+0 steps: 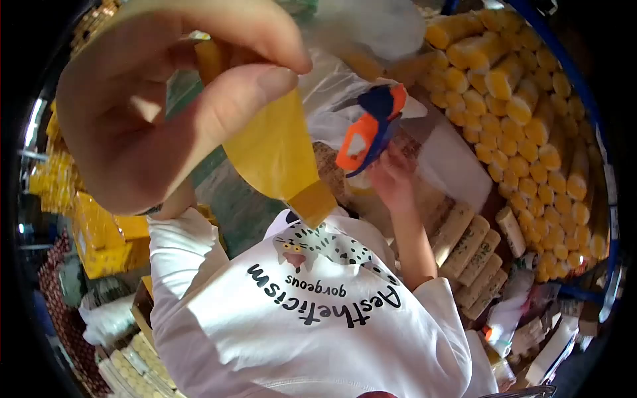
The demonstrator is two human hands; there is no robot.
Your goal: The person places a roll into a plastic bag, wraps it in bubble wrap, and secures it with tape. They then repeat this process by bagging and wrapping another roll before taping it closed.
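Observation:
My left hand (179, 119) is raised close to the camera at the upper left, thumb and forefinger pinched together. A strip of yellow tape (272, 146) runs through its grip and hangs below the fingers, its lower end folded over. Further down and to the right, my right hand (391, 176) has its fingers closed round the lower side of an orange and dark blue tape dispenser (365, 136). Crumpled clear plastic wrap (325, 79) lies behind the dispenser. How the right fingers grip it is partly hidden.
A tall stack of yellow-ended rolls (524, 146) fills the right side, beside a blue metal frame (600, 152). Pale wrapped bars (471, 259) lie right of my forearm. At left stand yellow taped boxes (109, 235); paler packs (136, 365) sit lower left.

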